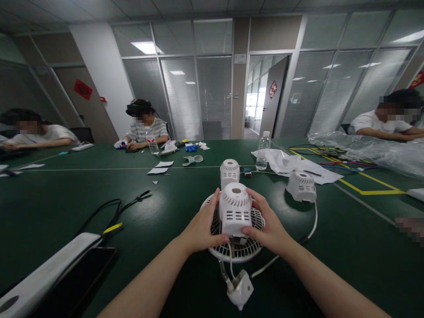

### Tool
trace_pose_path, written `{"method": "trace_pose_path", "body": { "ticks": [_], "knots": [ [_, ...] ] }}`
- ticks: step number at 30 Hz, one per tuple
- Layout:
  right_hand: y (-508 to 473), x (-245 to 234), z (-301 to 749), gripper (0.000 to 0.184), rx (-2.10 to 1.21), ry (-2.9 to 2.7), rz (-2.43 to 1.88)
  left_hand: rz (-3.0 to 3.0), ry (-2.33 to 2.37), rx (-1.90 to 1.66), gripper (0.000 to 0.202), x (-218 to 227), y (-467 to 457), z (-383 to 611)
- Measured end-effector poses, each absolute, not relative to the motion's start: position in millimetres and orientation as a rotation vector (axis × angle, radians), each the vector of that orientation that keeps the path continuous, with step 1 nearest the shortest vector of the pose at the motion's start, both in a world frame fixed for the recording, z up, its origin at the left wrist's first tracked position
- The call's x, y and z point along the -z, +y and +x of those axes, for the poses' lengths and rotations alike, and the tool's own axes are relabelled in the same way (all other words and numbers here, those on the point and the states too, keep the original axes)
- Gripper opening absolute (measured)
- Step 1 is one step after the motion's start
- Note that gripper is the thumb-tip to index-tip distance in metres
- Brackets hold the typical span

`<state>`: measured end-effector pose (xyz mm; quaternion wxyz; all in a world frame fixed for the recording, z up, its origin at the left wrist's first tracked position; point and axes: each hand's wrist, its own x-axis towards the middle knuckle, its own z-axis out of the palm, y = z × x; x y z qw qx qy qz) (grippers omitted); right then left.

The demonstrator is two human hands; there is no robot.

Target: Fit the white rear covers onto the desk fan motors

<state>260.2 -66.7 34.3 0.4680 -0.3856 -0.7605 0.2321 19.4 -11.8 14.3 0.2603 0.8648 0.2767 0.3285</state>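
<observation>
Between my two hands is a white vented plastic fan motor housing (236, 207), upright over a round white fan grille (220, 252). My left hand (205, 227) grips its left side, thumb at the lower front corner. On the opposite side my right hand (266, 223) closes round it, thumb near the bottom edge. Below the housing, white wires run down to a small white plastic piece (240, 290) on the table. A similar white housing (229, 171) stands just behind. Another white housing (302, 186), with a cord, sits to the right.
On the green table (179, 207) lie a power strip (49, 274) and a black phone (73, 282) at left. Beyond are a clear bottle (264, 151), white paper (281, 163), fan blades (192, 159), cables (318, 152) and plastic sheeting (371, 152). Several people sit around the table.
</observation>
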Motion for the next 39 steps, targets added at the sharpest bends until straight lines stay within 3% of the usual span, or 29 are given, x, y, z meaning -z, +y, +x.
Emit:
{"method": "trace_pose_path", "body": {
  "ticks": [34,39],
  "knots": [
    [-68.1,-32.0,258.6,0.084,-0.453,-1.871,-0.953,2.304,0.727,-0.980,0.118,-7.6,-11.7,19.7],
    [-69.0,-34.5,258.7,0.094,-0.528,-1.946,-0.981,2.206,0.704,-1.019,0.117,-7.3,-12.0,23.3]
  ]
}}
